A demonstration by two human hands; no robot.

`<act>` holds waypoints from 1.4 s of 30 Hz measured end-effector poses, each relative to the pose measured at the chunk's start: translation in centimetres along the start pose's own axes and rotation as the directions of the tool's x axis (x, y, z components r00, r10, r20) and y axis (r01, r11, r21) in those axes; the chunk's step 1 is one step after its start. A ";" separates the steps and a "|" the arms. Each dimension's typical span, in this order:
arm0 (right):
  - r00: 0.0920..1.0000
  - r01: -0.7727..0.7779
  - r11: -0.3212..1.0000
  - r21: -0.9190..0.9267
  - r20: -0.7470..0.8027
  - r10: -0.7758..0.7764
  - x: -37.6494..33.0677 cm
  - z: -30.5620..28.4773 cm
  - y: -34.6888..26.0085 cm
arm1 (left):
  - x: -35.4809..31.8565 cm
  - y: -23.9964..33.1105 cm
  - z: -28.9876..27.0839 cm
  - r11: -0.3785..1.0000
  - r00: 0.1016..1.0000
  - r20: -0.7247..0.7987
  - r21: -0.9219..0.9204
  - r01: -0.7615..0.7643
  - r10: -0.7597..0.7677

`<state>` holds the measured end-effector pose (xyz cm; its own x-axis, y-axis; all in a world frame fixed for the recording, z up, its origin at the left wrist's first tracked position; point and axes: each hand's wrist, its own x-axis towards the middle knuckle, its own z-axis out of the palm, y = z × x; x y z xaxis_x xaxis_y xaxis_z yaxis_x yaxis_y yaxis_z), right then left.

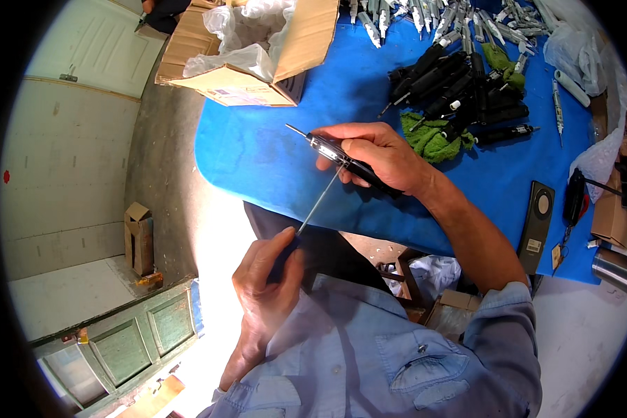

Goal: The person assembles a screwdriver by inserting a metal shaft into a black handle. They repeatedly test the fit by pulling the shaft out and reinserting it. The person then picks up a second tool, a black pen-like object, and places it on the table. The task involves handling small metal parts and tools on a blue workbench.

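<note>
My right hand (pixel 377 155) is closed around a slim black-and-silver device (pixel 327 149) with a thin metal rod at its far left end. It is held at a slant above the near edge of the blue-covered table (pixel 251 157). My left hand (pixel 268 272) grips a screwdriver (pixel 318 206) by its dark blue handle, mostly hidden in the fingers. The screwdriver's long metal shaft points up and right, and its tip meets the side of the device near my right fingers. Whether it sits in a screw is too small to tell.
Black devices (pixel 460 87) lie piled on green cloths (pixel 432 138), with many silver-grey ones (pixel 439 17) behind. An open cardboard box (pixel 247 85) stands at the far left of the table. A phone (pixel 537 223), keys (pixel 556 255) and a metal cup (pixel 616 272) are at the right.
</note>
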<state>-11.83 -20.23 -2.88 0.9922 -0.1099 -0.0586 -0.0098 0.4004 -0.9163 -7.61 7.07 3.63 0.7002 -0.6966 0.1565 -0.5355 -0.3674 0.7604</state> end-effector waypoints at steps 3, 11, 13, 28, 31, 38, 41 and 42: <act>1.000 0.002 1.000 -0.012 -0.001 -0.002 0.0 -0.1 0.0 | 0.1 -0.1 0.0 1.000 1.000 0.006 -0.009 0.004 -0.003; 1.000 0.000 1.000 -0.018 -0.012 0.000 -0.1 0.2 -0.2 | 0.2 -0.3 -0.2 0.999 0.999 0.006 0.017 -0.033 0.033; 1.000 -0.002 1.000 -0.011 -0.009 0.002 -0.1 0.2 -0.1 | 0.3 0.0 -0.2 0.995 0.997 0.003 0.069 -0.072 0.072; 1.000 -0.003 0.998 -0.063 -0.024 0.002 -0.1 0.0 0.1 | 0.4 0.3 0.1 0.975 0.993 0.024 0.186 -0.122 0.120; 0.999 0.026 0.993 -0.117 -0.025 -0.029 0.0 0.0 0.5 | 0.4 0.6 -0.2 0.981 0.997 0.057 0.184 -0.064 0.055; 0.997 0.065 0.985 -0.158 -0.035 -0.072 -0.1 0.3 0.7 | 0.6 1.1 -0.4 0.888 0.969 0.138 0.391 -0.242 0.204; 0.995 0.094 0.984 -0.153 -0.003 -0.096 -0.1 0.1 1.1 | 1.1 1.5 -0.7 0.888 0.969 0.165 0.394 -0.235 0.183; 0.995 0.098 0.987 -0.124 0.001 -0.099 0.0 0.1 1.4 | 1.2 1.3 -0.8 0.886 0.967 0.167 0.394 -0.244 0.192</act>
<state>-11.85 -19.58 -4.11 0.9884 -0.1482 0.0328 0.0725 0.2715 -0.9597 -7.11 6.22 5.29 0.4956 -0.8471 0.1920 -0.8312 -0.3985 0.3877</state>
